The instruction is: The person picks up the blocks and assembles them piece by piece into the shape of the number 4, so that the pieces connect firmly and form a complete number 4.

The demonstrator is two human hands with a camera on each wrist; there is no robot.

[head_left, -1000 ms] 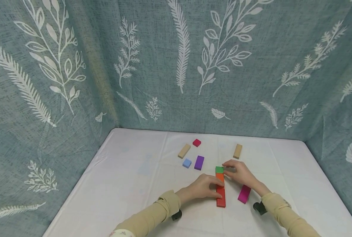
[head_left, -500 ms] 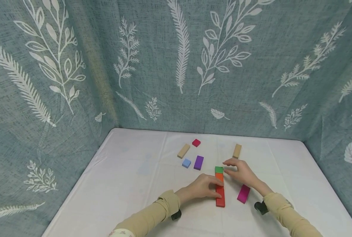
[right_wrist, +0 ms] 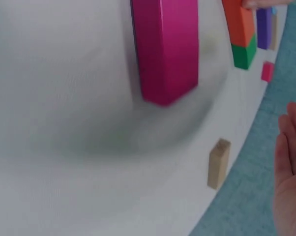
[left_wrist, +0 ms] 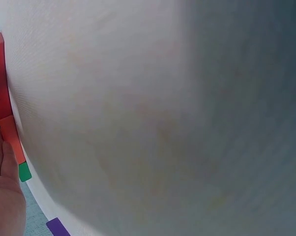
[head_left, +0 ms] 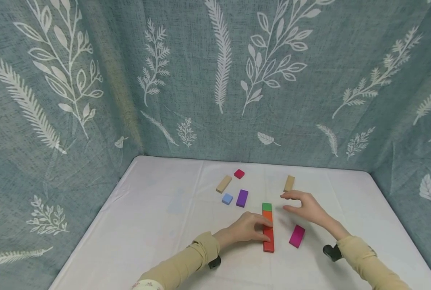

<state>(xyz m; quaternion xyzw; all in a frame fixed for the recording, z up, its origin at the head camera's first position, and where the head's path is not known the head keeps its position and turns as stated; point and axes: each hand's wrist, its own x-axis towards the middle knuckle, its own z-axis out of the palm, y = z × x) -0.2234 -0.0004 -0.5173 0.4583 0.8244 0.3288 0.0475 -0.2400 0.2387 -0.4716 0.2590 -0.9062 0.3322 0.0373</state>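
A green block [head_left: 267,207], an orange block [head_left: 268,217] and a red block [head_left: 268,246] lie end to end in a straight row on the white-covered table. My left hand [head_left: 247,227] reaches in from the left, its fingertips resting on the row around the joint between orange and red, with the thumb on the red block. To the right of the row, my right hand [head_left: 307,207] hovers with fingers and thumb apart and nothing between them. Below it lies a magenta block [head_left: 297,236], large in the right wrist view. Part of the orange block is hidden under the left fingers.
Behind the row lie a purple block [head_left: 242,198], a light blue block [head_left: 227,199], a small crimson block [head_left: 239,174] and a plain wooden block [head_left: 224,184]. Another plain wooden block [head_left: 289,183] sits beyond my right hand. A patterned curtain [head_left: 201,80] borders the table.
My right hand has moved away from the green block, to the right and slightly back. The left hand keeps its place on the row, and the blocks stay where they were.
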